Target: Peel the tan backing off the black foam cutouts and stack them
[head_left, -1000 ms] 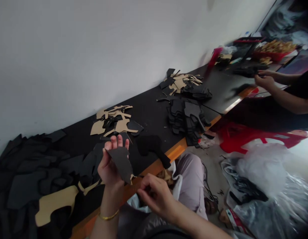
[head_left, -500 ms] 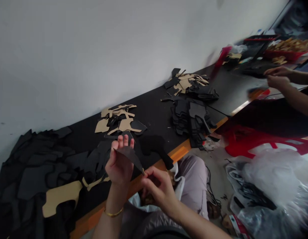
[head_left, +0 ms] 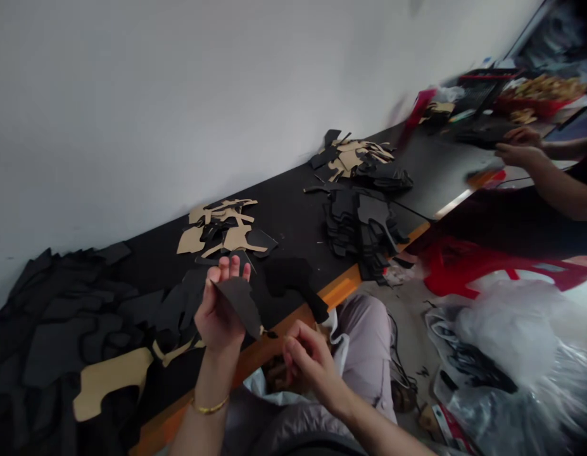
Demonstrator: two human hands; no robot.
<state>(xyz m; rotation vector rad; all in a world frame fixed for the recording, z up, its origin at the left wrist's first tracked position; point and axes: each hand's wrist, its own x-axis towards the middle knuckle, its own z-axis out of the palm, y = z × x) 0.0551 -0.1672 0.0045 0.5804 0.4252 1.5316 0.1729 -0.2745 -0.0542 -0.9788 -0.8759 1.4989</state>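
My left hand (head_left: 220,316) holds a thin black cut piece (head_left: 240,303) between thumb and palm, its fingers pointing up. The piece slants down to the right, with a small pale spot at its lower tip. Just right of that tip is my right hand (head_left: 309,354), its thumb and forefinger pinched together; what is between them is too small to make out. A tiny dark scrap (head_left: 271,334) shows between the piece and my right fingertips. Beyond my left hand lie tan and black cut pieces (head_left: 237,237) on the black table (head_left: 293,209).
A large heap of black pieces (head_left: 60,316) and a tan piece (head_left: 115,380) lie at the left. Stacked black pieces (head_left: 369,218) stand right of centre. Another person's hands (head_left: 523,145) work at the far right. Plastic bags (head_left: 511,329) rest at lower right.
My right hand has moved away from the tip of the black piece, which now shows more of its flat face. The other person's hands now hold a dark piece. The view has shifted slightly.
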